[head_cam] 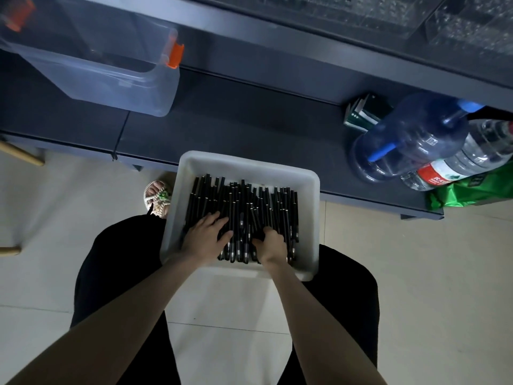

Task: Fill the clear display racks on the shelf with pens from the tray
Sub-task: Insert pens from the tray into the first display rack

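A white tray (191, 165) rests on my lap, its far edge against the dark shelf. It holds a pile of several black pens (249, 201). My left hand (206, 236) lies on the near left part of the pile with fingers spread and fairly straight. My right hand (273, 243) is in the near right part, its fingers curled down into the pens around a few of them. The clear display racks (361, 12) stand on the upper shelf at the top of the view, blurred.
A clear plastic bin with orange clips (111, 65) stands on the lower dark shelf (236, 120) at the left. A blue water jug (410, 137), a clear bottle (466, 159), a green bag (472, 190) and small boxes (363, 112) crowd the right. Tiled floor lies below.
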The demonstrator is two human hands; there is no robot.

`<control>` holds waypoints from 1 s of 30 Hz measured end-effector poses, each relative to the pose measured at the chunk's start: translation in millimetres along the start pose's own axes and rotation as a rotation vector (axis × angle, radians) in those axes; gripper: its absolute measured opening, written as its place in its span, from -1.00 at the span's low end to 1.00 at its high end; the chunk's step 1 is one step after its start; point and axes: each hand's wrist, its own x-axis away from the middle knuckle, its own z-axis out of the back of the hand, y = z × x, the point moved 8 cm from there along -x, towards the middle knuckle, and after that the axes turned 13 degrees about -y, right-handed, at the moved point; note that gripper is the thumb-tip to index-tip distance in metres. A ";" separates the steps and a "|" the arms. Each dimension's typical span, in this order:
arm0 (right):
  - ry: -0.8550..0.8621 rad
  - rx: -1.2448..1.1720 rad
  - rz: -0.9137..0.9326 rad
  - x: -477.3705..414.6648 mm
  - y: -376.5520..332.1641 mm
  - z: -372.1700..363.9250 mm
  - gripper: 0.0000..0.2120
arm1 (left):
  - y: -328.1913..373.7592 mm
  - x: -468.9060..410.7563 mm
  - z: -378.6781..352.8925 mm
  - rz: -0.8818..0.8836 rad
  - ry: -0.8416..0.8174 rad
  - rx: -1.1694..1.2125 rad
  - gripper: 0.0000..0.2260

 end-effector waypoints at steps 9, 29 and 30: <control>0.039 0.137 0.170 34.3 -26.1 58.9 -0.64 | 38.7 33.9 54.1 -0.212 0.209 0.113 -0.56; 0.235 -0.666 0.969 225.8 -163.6 300.8 -0.73 | 176.2 126.7 266.5 -0.624 0.503 0.110 -0.80; 0.266 -0.664 0.990 228.7 -167.3 308.1 -0.71 | 180.9 126.0 270.2 -0.638 0.492 0.130 -0.82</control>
